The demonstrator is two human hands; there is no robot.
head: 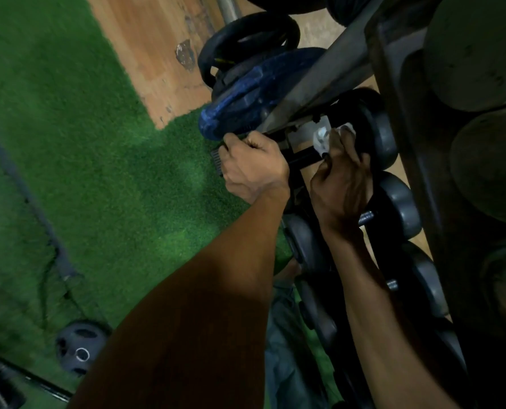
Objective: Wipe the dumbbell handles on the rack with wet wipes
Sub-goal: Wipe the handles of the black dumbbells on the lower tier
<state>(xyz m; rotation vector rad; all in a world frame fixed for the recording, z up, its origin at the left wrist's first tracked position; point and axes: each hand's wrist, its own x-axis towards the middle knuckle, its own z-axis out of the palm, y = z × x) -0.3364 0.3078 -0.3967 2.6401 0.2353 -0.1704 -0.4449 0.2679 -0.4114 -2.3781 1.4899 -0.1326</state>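
A dark dumbbell handle point(303, 159) runs between my two hands on the lowest shelf of the rack point(399, 119). My left hand point(253, 166) grips the dumbbell's left end, where a ribbed black edge shows by the fingers. My right hand point(341, 178) holds a white wet wipe point(322, 140) against the handle's right end, next to the black dumbbell head point(372, 128). The fingers hide most of the wipe.
More black dumbbells point(399, 202) line the shelf toward me. Blue and black weight plates point(245, 93) lean at the rack's end. Green turf point(98, 160) covers the floor, with a small plate point(79, 354) at lower left and wooden flooring point(154, 48) beyond.
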